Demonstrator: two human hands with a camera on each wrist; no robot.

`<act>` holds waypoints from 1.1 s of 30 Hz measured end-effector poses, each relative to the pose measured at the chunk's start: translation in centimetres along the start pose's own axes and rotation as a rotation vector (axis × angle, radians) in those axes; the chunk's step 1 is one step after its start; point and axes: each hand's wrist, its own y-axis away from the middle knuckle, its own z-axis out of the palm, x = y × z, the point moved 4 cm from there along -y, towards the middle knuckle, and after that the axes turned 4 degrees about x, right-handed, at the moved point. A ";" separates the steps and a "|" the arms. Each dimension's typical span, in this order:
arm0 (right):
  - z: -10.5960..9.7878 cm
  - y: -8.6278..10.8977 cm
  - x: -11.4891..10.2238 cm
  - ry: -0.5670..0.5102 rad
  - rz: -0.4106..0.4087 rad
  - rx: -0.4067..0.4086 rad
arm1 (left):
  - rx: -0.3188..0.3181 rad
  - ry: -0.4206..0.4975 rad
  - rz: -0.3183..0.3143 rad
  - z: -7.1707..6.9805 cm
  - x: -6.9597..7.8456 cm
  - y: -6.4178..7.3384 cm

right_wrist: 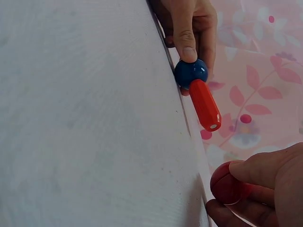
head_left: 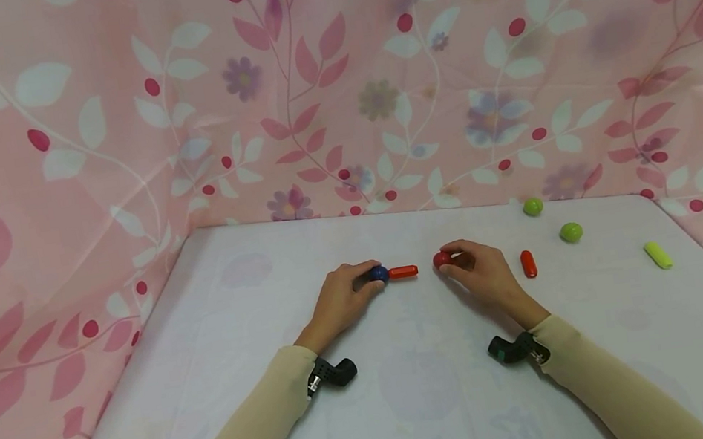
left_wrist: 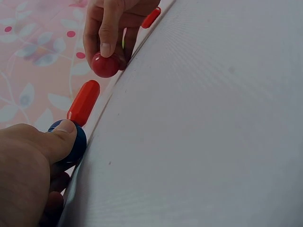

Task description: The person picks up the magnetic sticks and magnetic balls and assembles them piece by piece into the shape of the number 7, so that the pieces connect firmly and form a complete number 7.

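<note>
My left hand point(head_left: 344, 297) pinches a blue ball point(head_left: 378, 273) between thumb and fingers. From that ball a red rod point(head_left: 403, 272) sticks out to the right, joined end-on; a small pale disc shows on its free tip in the right wrist view. Across a short gap, my right hand point(head_left: 482, 274) pinches a red ball point(head_left: 442, 259), with the thumb on its near side. In the left wrist view the red ball point(left_wrist: 105, 65) sits just beyond the tip of the red rod point(left_wrist: 84, 102), apart from it.
Right of my right hand a second red rod point(head_left: 529, 264) lies on the white table point(head_left: 416, 390). Two green balls point(head_left: 533, 207) are farther back, and a yellow-green rod point(head_left: 658, 255) lies at the far right. A flowered pink curtain point(head_left: 333, 87) hangs behind the table.
</note>
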 end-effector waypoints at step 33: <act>1.3 0.2 -1.0 -0.063 -0.065 -0.012 | 0.015 -0.005 0.005 0.1 -0.1 -0.1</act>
